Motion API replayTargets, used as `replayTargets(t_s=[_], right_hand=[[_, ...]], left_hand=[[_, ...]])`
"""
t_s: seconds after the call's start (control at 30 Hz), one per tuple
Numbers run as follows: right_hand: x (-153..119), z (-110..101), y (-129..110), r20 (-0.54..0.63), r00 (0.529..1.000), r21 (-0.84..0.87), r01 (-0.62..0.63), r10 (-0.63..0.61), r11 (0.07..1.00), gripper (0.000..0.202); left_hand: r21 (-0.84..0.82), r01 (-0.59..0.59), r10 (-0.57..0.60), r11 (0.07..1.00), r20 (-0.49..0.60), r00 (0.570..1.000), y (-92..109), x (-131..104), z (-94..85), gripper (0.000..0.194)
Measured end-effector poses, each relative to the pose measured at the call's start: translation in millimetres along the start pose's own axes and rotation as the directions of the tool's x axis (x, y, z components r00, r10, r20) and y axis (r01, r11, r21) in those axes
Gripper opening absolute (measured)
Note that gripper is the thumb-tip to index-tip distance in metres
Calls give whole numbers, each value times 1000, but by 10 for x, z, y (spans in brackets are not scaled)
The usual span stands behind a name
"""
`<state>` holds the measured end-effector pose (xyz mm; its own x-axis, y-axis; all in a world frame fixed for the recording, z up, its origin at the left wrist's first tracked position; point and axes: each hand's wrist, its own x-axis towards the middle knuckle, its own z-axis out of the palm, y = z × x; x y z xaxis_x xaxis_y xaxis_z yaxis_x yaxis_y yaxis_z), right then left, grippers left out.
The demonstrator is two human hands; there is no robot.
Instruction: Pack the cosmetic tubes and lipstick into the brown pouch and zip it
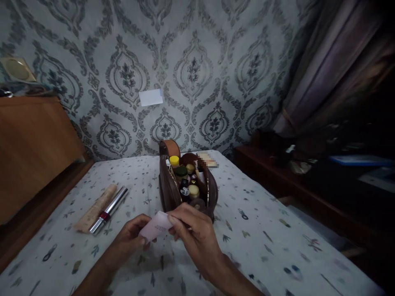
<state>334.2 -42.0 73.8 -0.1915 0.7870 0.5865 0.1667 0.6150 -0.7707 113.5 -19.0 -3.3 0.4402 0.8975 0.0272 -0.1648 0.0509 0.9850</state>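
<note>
Print on pink packet (154, 227), lower centre, too small to read; packet ends partly covered by fingers of left hand (131, 235) and right hand (199, 230). Front of brown bag (168, 196), centre, partly hidden behind right hand; lower parts of jars (194, 191) inside out of sight. Flat item (207, 159) behind bag pixelated. Wooden cabinet (31, 148) cut by left edge. Blue-edged object (354, 160), far right, blurred.
</note>
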Motion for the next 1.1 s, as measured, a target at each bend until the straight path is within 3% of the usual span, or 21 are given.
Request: replayTargets(t_s=[0.2,0.37,0.57,0.77,1.1], right_hand=[[55,-205,-188,-38,996,-90,72,-75,993,28],[270,-633,-399,-181,978,-195,65,-101,979,27],[573,-1093,-578,-349,919,-371,42,-182,928,29],[749,-1246,-448,-261,945,-517,35,-197,855,32],[994,-1258,-237,-20,988,-719,93,-155,689,30]], left_hand=[[-50,34,-32,998,55,998,39,-1,72,55],[-115,28,-25,993,24,999,-24,17,13,48],[-136,84,-89,987,-28,996,-74,41,-16,36],[-132,108,-114,985,-34,993,-80,65,4,38],[-90,165,-164,982,15,986,-105,60,59,41]])
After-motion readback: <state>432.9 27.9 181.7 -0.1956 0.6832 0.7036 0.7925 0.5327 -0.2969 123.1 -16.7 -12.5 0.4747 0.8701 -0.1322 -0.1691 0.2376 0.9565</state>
